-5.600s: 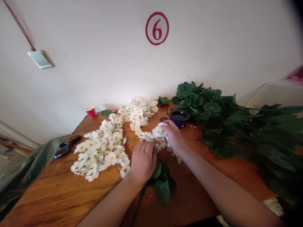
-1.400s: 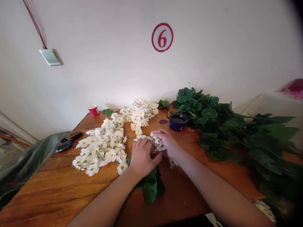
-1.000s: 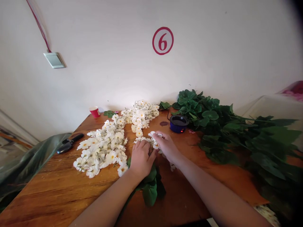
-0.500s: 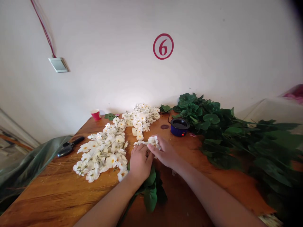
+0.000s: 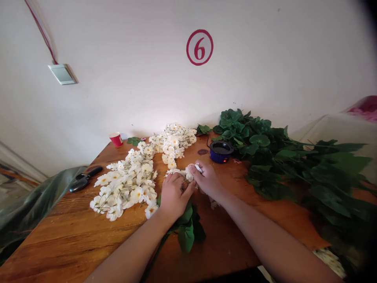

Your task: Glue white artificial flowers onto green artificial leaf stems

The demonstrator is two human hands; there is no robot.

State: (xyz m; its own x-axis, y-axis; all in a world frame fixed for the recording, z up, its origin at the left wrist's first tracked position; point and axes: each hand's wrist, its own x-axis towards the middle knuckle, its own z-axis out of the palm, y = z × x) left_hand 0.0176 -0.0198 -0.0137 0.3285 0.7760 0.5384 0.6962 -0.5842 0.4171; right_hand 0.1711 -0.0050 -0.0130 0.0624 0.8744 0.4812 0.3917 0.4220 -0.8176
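Note:
My left hand [image 5: 176,192] rests over a white artificial flower spray [image 5: 179,173] and grips its stem, with a leafy green stem [image 5: 186,236] trailing from under the hand towards me. My right hand [image 5: 207,181] meets it at the spray, its fingertips pinching a small white petal-like piece [image 5: 198,168]. Part of the spray is hidden by my fingers. To the left of my hands lies a large heap of white artificial flowers [image 5: 126,181], running back into another cluster [image 5: 175,141]. Both lie on the wooden table [image 5: 55,239].
A blue pot [image 5: 220,152] with a cord stands behind my right hand. Artificial green leaves [image 5: 265,157] are heaped at the right. A red paper cup [image 5: 116,139] and black-handled cutters [image 5: 85,179] lie at the far left. A wall [image 5: 123,78] bounds the table's back.
My hands have drawn closer together over the spray, and my right fingers now pinch the small white piece. The view has tilted slightly.

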